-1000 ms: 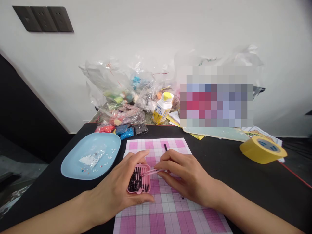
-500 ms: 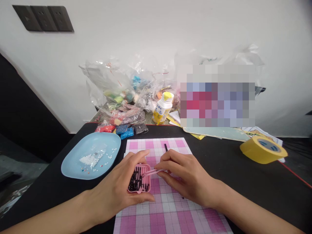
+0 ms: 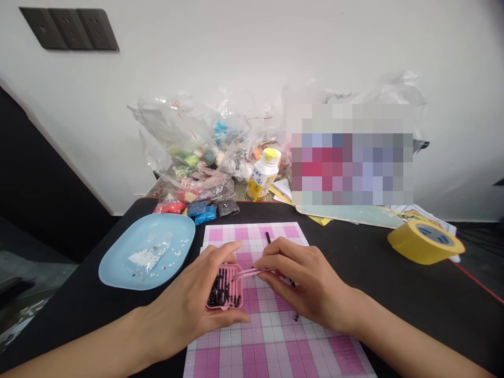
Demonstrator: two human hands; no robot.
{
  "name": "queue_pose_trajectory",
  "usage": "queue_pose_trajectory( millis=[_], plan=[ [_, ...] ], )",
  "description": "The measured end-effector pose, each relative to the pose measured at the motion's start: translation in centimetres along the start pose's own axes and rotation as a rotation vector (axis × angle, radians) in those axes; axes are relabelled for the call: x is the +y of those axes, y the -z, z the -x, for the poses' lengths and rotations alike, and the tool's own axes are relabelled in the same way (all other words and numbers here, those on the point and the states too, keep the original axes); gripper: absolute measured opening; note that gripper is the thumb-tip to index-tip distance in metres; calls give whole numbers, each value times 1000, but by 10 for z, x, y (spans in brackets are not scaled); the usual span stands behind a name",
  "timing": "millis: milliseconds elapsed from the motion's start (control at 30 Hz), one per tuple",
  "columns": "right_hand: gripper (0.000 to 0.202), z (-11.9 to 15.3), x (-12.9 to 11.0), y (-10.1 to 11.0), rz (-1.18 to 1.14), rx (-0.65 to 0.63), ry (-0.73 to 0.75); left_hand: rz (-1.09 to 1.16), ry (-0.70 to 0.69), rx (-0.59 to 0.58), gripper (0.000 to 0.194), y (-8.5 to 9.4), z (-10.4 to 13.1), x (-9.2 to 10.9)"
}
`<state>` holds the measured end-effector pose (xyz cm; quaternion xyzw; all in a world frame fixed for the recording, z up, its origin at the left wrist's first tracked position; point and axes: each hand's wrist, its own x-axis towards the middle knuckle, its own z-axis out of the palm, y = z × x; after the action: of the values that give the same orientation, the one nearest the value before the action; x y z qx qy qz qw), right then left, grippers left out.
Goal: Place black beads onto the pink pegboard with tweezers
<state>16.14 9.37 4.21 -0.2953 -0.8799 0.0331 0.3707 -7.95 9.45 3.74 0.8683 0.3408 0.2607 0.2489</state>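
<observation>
A small pink ridged tray (image 3: 236,286) of black beads (image 3: 220,291) is gripped in my left hand (image 3: 192,294), thumb at the near side and fingers round the far side. Pink tweezers (image 3: 252,272) are pinched in my right hand (image 3: 299,283), and their tips reach into the tray above the grooves. Beneath both hands lies a pink and white checked pegboard (image 3: 271,336). On it a short black line (image 3: 268,238) shows beyond my right hand, and a few black beads (image 3: 296,317) sit beside that hand, partly hidden by it.
A blue plate (image 3: 114,265) with a bag of white beads (image 3: 147,258) stands at the left. Behind are small bead packets (image 3: 205,214), a yellow-white bottle (image 3: 263,176) and clear plastic bags (image 3: 169,126). A yellow tape roll (image 3: 409,247) lies at the right.
The tweezers have shifted slightly right and up, their tips now nearer the tray's right side. My right hand has moved a little right; my left hand stays about where it was.
</observation>
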Motion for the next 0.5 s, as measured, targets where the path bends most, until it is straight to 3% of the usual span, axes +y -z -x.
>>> queue_pose_trajectory(
  millis=[133,300,500],
  plan=[
    [13,0,2,4,25,4,-28,-78,-1,-32,67,2,-1,1],
    [13,2,7,5,58,30,-67,-174,-109,-50,43,3,-4,-2],
    [18,4,11,1,133,-6,-123,-224,-172,-78,34,1,-4,-4]
  ],
)
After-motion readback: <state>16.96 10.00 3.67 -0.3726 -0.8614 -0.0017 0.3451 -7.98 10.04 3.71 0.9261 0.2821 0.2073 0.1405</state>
